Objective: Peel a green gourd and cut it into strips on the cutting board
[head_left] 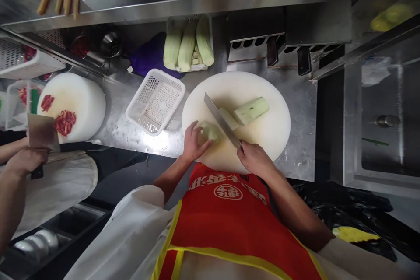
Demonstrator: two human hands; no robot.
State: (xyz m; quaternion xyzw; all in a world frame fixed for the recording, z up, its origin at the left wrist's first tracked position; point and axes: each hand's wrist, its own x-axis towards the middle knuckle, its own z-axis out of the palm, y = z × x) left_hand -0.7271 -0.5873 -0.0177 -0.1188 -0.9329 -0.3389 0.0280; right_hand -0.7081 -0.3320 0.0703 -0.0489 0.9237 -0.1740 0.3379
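My right hand (256, 157) is closed around the handle of a cleaver (225, 122), whose blade slants up and left over the round white cutting board (275, 135). Beside the blade, my left hand (193, 142) has its fingers spread at a blurred pale-green piece (210, 131); whether they touch it I cannot tell. A thick length of peeled pale-green gourd (252, 110) lies on the board to the right of the cleaver. Another cut piece (229, 118) rests between that length and the blade, partly covered by it.
An unfilled white perforated basket (155, 101) stands left of the board. Behind it, another basket holds several whole gourds (187, 46). Knife racks (256, 46) are at the back, a sink (380, 175) at right. A co-worker's hand (28, 159) holds a cleaver by red slices on another board (90, 100).
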